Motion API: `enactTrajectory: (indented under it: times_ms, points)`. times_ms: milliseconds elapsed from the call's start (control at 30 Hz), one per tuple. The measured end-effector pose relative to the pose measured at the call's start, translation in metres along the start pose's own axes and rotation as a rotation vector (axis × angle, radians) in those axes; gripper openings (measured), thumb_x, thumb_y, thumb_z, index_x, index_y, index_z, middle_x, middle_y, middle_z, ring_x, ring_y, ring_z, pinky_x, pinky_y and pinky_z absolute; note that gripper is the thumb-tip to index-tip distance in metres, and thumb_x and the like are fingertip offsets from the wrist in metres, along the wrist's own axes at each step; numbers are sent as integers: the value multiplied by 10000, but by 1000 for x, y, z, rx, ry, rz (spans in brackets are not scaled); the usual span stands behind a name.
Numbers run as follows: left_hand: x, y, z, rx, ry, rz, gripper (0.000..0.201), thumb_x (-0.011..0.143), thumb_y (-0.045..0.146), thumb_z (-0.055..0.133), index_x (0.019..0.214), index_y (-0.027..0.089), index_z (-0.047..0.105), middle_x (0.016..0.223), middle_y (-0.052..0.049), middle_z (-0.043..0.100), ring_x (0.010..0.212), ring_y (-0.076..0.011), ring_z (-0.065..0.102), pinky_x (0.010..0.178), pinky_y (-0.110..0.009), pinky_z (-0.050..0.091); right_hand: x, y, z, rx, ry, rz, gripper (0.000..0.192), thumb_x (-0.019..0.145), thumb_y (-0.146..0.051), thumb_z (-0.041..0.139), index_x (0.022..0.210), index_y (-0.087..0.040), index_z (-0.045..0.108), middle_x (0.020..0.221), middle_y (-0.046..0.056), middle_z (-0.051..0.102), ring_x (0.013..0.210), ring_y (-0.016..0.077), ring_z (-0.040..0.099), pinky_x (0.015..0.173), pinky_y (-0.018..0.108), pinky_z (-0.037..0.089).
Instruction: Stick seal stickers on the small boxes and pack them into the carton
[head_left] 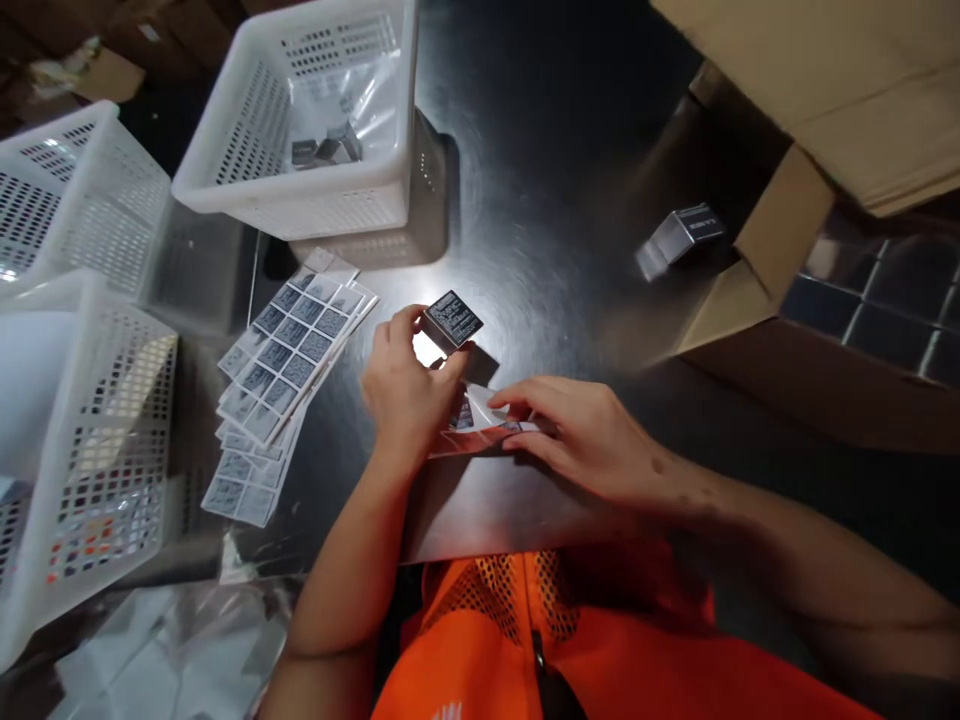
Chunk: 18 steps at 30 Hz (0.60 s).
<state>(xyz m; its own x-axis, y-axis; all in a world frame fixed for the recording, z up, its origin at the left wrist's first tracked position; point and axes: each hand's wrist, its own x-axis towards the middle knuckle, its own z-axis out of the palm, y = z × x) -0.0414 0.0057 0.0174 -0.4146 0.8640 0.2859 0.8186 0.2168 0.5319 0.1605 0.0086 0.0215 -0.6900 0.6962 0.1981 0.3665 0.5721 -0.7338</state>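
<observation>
Between the thumb and fingers of my left hand [409, 385] is a small dark box [453, 318], its printed face turned up. My right hand [585, 430] pinches a label sheet [480, 432] just below and to the right of that box. The sheet is bent, with part of it lifted near my right fingertips; whether one label is coming off cannot be seen. To the left of my left hand, several label sheets [300, 345] with dark printed squares lie fanned in an overlapping pile on the metal table [517, 240].
A white perforated basket [337, 195] holding a few small boxes stands at the back. More white baskets [112, 420] line the left. One silver-and-dark box [686, 235] lies at right, beside an open carton [750, 330] packed with boxes. White paper pieces [172, 650] sit in plastic at lower left.
</observation>
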Motion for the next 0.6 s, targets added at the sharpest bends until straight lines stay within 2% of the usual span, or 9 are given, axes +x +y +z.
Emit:
enactTrajectory:
  times_ms: [133, 233, 300, 400, 467, 533, 600]
  points:
    - [-2, 1, 1, -35, 9, 30, 467, 716, 322, 826, 1147, 268, 653, 1082, -18, 703, 1058, -253, 678, 963, -395, 512, 1, -2, 1, 24, 41, 89, 233, 796, -98, 837, 961, -204, 710, 879, -10, 739, 807, 145, 711, 708, 232, 512]
    - [0, 0, 0, -47, 21, 20, 473, 714, 334, 817, 1153, 268, 653, 1095, -20, 709, 1060, -251, 673, 953, -388, 508, 1, -3, 1, 4, 83, 32, 132, 834, -143, 827, 891, -189, 718, 834, -6, 725, 769, 132, 691, 693, 229, 504]
    - [3, -2, -1, -67, 24, -10, 493, 705, 352, 820, 1159, 259, 650, 1098, -26, 718, 1028, -250, 676, 915, -380, 510, 1, -3, 1, -30, 116, -122, 47, 908, -168, 755, 889, -187, 717, 869, 17, 732, 799, 138, 685, 731, 245, 512]
    - [8, -8, 0, -147, 5, -78, 544, 674, 354, 835, 1173, 253, 642, 1110, -28, 736, 910, -224, 681, 848, -360, 508, -1, -6, 0, -86, 180, -454, 147, 988, -143, 613, 885, -190, 707, 967, 52, 752, 935, 176, 682, 840, 310, 515]
    - [11, -11, 1, -226, -12, -114, 551, 649, 339, 834, 1157, 253, 640, 1095, -18, 739, 825, -194, 665, 803, -340, 505, -3, -8, -2, -71, 208, -579, 157, 999, -146, 595, 883, -191, 691, 972, 46, 755, 991, 187, 671, 891, 337, 502]
    - [12, -12, 4, -302, -17, -126, 533, 622, 329, 824, 1115, 248, 639, 1054, -7, 731, 815, -183, 651, 778, -323, 503, -4, -8, -4, -95, 194, -556, 75, 1004, -217, 631, 982, -188, 696, 982, 42, 751, 1001, 191, 658, 910, 342, 488]
    - [12, -13, 6, -367, -7, -124, 512, 592, 316, 815, 1065, 241, 634, 1009, 1, 719, 854, -188, 651, 784, -317, 506, -6, -7, -5, -217, 174, -437, 212, 1010, -306, 642, 1162, -166, 689, 1025, 66, 745, 981, 207, 641, 881, 352, 470]
